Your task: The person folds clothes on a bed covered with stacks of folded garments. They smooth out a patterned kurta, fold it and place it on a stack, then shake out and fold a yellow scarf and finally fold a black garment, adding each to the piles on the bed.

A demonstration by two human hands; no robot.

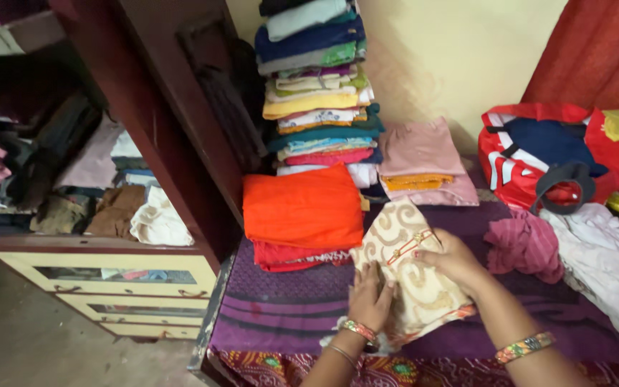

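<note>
A cream cloth with a swirl pattern and orange trim (402,251) lies folded on the purple bedspread (288,301). My left hand (369,295) presses flat on its near left part. On its right edge rests my right hand (454,259), fingers closed over the fabric. Both wrists wear bangles. Just left of the cloth sits a folded orange garment (302,208) on top of a red one (288,256).
A tall stack of folded clothes (320,86) stands against the wall, with a pink folded pile (424,161) beside it. A red bag (546,158), a crumpled maroon cloth (524,244) and white cloth (603,258) lie right. An open wardrobe (94,186) with drawers stands left.
</note>
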